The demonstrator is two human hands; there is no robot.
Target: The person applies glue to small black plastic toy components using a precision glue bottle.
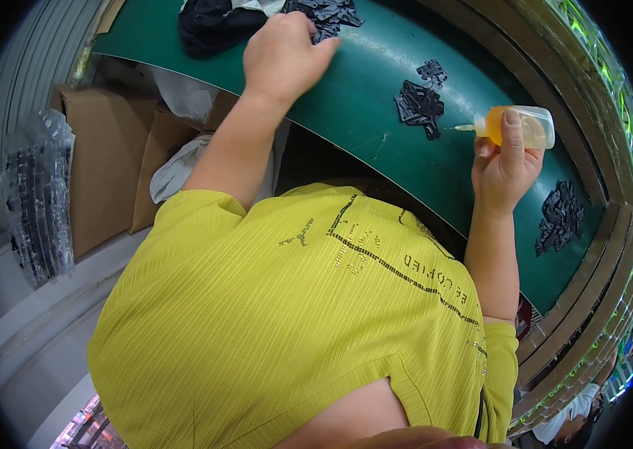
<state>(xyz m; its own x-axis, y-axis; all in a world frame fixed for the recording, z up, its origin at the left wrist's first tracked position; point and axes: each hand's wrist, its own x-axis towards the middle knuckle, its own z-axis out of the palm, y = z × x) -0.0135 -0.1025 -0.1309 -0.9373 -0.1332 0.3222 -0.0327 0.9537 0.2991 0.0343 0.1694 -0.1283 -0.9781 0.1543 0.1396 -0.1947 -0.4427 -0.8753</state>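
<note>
- The left hand (282, 52) reaches to the far left of the green work mat (361, 112), its fingers curled down onto a loose heap of small black plastic parts (327, 15) at the far edge; whether it has pinched a part cannot be told, since the fingertips are hidden under the knuckles.
- The right hand (507, 161) is clamped around a small translucent squeeze bottle with amber liquid (522, 126), thumb pressed across its side, the bottle lying level above the mat.
- The bottle's thin nozzle points left toward a middle cluster of black plastic parts (420, 105), its tip just beside the cluster but not clearly touching it.
- A third pile of black plastic parts (560, 217) lies on the mat to the right, near the right wrist.
- A bundle of dark cloth (211, 26) sits at the far left of the mat, just beside the left hand.
- The person's yellow-green ribbed shirt (294, 322) fills the near part of the view.
- To the left, off the mat, stand brown cardboard boxes (107, 157) and a clear plastic bag of black parts (39, 202).
</note>
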